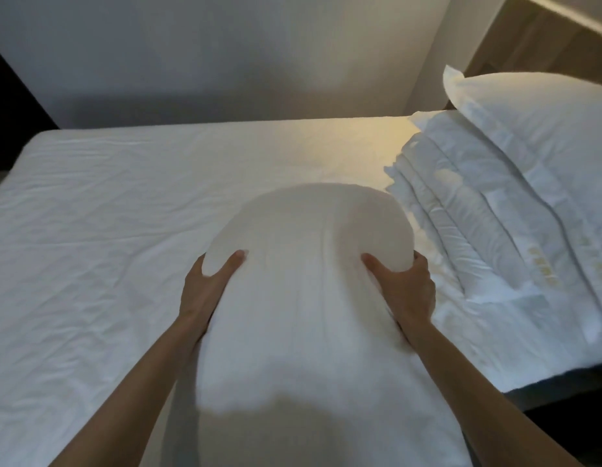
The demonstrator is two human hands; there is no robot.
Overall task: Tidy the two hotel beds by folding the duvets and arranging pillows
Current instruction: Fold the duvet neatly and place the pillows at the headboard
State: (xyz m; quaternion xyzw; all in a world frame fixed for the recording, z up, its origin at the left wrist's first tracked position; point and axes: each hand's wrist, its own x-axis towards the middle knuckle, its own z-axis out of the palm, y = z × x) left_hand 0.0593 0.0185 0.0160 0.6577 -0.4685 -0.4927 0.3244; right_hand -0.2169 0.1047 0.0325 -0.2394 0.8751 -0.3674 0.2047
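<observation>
A white pillow [309, 264] is held lengthwise in front of me above the bed. My left hand [207, 288] grips its left side with the thumb on top. My right hand [405, 291] grips its right side the same way, and the fingers of both hands are hidden under the pillow. The bed's white fitted sheet [124, 214] is wrinkled. At the right lies a folded white duvet [478, 237] in stacked layers. A second white pillow [542, 129] rests on top of it, near the headboard.
A pale wall [225, 55] runs behind the bed's far side. A wooden headboard panel [545, 38] rises at the top right. The dark bed base and floor [562, 409] show at the lower right, past the bed's near corner.
</observation>
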